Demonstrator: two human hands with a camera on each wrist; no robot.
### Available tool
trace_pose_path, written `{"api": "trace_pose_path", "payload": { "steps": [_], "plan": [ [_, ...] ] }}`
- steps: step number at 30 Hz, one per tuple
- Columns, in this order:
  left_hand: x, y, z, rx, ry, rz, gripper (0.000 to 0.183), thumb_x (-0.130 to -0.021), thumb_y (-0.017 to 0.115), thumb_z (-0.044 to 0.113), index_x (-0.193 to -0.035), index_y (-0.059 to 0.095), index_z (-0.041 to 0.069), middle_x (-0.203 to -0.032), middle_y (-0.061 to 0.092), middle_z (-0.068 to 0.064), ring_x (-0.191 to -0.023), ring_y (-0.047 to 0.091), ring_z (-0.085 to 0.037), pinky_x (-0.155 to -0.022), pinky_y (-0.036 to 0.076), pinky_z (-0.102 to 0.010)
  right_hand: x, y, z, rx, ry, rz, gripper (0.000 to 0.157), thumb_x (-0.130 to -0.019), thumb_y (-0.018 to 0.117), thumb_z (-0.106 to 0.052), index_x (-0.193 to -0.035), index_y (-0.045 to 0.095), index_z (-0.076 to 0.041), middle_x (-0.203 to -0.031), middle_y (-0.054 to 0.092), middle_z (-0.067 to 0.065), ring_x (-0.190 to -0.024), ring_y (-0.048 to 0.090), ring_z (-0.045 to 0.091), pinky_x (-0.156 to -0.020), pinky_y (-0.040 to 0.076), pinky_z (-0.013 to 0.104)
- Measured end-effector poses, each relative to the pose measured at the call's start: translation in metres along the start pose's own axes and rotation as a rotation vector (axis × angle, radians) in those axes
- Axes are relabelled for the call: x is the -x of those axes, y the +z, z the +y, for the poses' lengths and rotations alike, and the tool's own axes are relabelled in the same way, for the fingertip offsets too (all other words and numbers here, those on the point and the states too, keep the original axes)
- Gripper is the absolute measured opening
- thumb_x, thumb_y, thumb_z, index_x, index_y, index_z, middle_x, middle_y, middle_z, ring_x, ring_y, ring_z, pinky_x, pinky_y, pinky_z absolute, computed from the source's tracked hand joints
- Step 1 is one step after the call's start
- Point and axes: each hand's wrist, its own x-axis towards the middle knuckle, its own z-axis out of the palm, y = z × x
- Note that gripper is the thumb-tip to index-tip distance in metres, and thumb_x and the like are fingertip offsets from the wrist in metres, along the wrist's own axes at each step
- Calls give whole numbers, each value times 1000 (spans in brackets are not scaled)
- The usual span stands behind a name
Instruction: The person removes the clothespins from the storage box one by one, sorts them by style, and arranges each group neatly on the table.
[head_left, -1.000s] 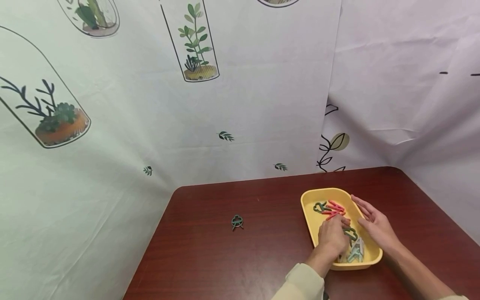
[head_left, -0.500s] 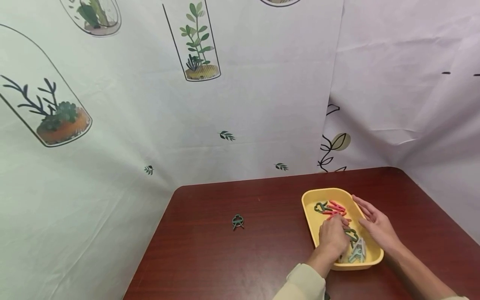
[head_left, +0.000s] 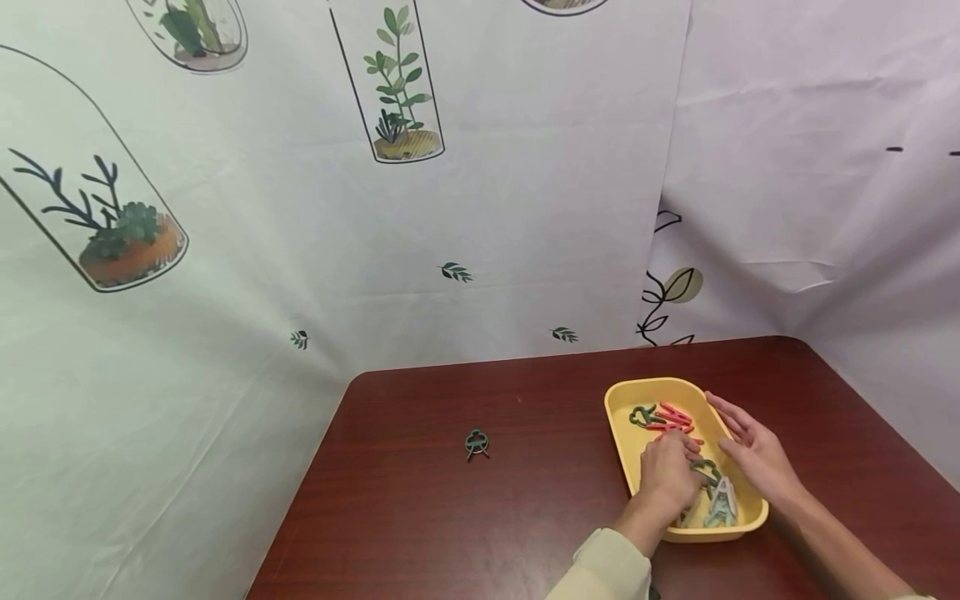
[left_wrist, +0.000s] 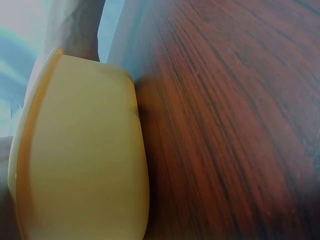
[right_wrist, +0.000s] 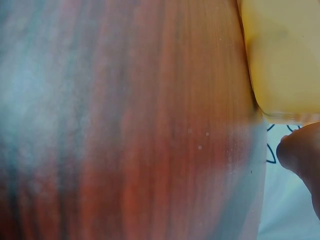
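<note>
In the head view a yellow tray (head_left: 628,454) holds several plastic spring clips. My left hand (head_left: 667,471) reaches down inside it, fingers bent and fingertips mostly hidden among the clips; I cannot tell whether they pinch one. Right at those fingers lies a green clip (head_left: 707,472), with a pale clip (head_left: 722,502) just nearer me. Red clips (head_left: 675,413) and another green clip (head_left: 643,416) are toward the far end. My right hand (head_left: 757,454) rests along the tray's right rim, its fingers extended.
A lone dark green clip (head_left: 477,443) lies on the reddish-brown table (head_left: 420,517), left of the tray. Behind the table hangs a pale plant-print cloth (head_left: 510,208). The left wrist view shows the tray's outer wall (left_wrist: 85,150) close up.
The green and pale clips near my left fingers have shifted slightly to the right, and the pale one has turned more upright. My right hand stays at the rim.
</note>
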Motion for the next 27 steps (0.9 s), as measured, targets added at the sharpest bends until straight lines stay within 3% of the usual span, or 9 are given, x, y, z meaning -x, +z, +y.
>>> {"api": "trace_pose_path", "payload": {
  "steps": [13, 27],
  "plan": [
    [0, -2, 1, 55, 16, 3, 34, -76, 97, 7, -92, 72, 25, -83, 71, 18, -77, 61, 7, -74, 50, -16, 1, 0, -1, 24, 12, 4, 62, -101, 46, 19, -159, 43, 0, -148, 51, -31, -127, 48, -19, -90, 50, 9],
    [-2, -1, 1, 235, -41, 52, 34, -74, 97, 3, -84, 72, 24, -74, 66, 18, -66, 57, 6, -64, 49, -16, 2, 1, -2, 59, 9, -7, 59, -101, 47, 17, -159, 38, 7, -149, 50, -29, -128, 47, -20, -92, 48, 7]
  ]
}}
